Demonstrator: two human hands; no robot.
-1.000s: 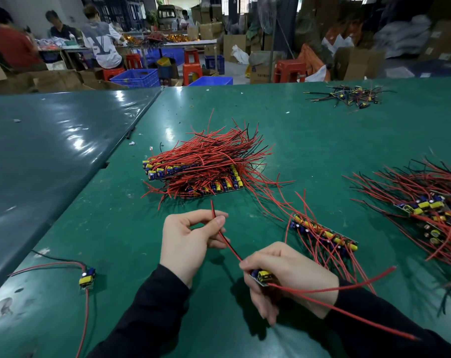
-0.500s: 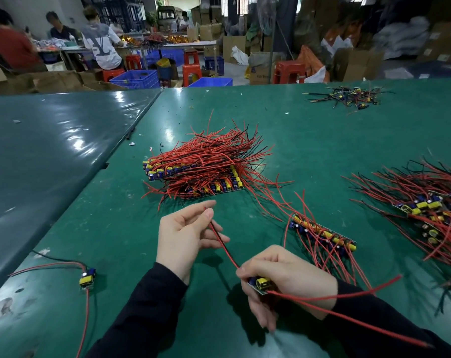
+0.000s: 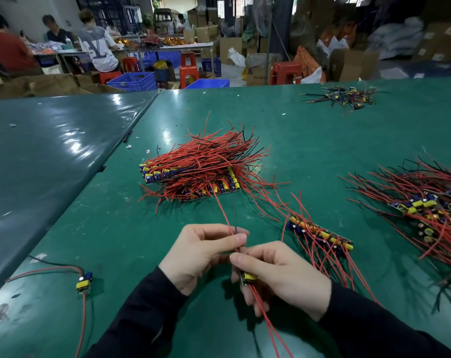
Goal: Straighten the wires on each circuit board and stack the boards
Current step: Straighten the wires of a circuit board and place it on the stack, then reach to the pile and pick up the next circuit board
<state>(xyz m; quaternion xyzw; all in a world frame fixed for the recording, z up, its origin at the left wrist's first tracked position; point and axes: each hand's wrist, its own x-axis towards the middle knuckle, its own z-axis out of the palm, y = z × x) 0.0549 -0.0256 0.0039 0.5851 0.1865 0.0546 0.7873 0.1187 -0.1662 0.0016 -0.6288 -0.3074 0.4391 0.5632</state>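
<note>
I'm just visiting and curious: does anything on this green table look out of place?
One circuit board lies alone at the near left, apart from the stacked pile. A small tangle of wired parts also sits off by itself at the far right.

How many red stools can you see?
3 for sure: one stool right of the middle, one stool by the blue crates, and one stool beside the seated person in white. That person may sit on another, mostly hidden.
</note>
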